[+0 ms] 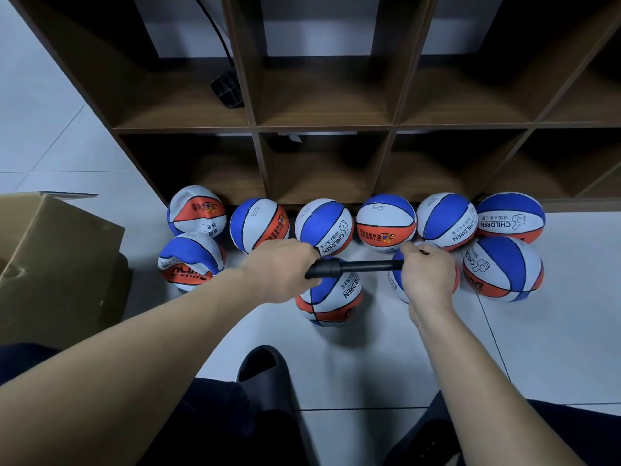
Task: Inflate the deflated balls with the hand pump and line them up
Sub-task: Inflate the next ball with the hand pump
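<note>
Left hand (pixel 280 269) grips the black pump (pixel 353 266) handle; right hand (pixel 425 275) clasps its far end against a ball (pixel 401 284) on the floor (pixel 386 348), beside a row of balls (pixel 324 227) along the shelf (pixel 322 129).

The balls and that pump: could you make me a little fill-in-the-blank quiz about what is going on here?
1. Both hands hold a black ____ above the floor: the left hand grips its thick end, the right hand its thin end.
2. A back row of ____ balls lies against the shelf unit.
3. At the left edge stands a ____ box.

Missing words: pump; six; cardboard
</note>
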`<state>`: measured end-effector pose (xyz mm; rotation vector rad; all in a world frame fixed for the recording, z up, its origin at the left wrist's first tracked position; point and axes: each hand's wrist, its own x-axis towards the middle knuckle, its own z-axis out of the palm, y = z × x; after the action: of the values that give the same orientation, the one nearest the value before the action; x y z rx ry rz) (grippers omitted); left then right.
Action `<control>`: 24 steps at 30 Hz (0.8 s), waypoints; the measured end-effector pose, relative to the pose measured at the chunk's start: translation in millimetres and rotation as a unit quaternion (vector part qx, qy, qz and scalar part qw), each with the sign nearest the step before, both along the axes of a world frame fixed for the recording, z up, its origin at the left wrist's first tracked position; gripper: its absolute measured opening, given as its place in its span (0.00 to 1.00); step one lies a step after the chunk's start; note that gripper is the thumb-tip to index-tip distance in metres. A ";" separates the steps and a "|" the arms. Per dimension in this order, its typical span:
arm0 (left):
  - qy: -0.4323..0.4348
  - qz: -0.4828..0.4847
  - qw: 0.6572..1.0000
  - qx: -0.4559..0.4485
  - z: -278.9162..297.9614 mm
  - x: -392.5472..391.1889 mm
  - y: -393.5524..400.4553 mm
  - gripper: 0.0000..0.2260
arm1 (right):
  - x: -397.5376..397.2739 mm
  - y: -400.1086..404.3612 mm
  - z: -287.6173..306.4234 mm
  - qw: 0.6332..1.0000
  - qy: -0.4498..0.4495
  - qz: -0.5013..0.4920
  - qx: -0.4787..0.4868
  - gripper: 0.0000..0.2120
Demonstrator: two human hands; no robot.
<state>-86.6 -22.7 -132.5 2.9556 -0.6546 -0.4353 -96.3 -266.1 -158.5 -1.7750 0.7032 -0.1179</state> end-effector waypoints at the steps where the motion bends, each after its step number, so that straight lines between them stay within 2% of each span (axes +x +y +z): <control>1: -0.002 0.000 1.000 0.000 -0.8 -1.6 -1.4 0.08 | -2.1 4.6 -2.8 1.000 0.002 0.004 -0.001 0.23; 6: -0.013 -0.008 1.000 -0.011 1.2 -6.5 -7.4 0.08 | -16.6 35.7 0.6 0.999 -0.016 0.023 -0.022 0.21; 14: -0.027 -0.022 0.999 -0.017 5.9 -12.3 -16.6 0.09 | -31.5 72.3 8.0 0.997 -0.016 0.074 0.001 0.17; 20: -0.023 -0.015 0.999 -0.022 1.0 -10.3 -15.8 0.10 | -24.9 69.1 2.9 0.993 -0.010 0.120 0.004 0.17; 24: -0.011 -0.016 1.000 -0.024 -1.1 -6.2 -11.1 0.09 | -18.2 53.0 2.1 0.993 -0.003 0.115 -0.013 0.19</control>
<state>-92.8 -33.8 -133.5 2.9133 -0.7051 -0.3834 -114.5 -213.1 -156.4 -1.8672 0.4887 0.0233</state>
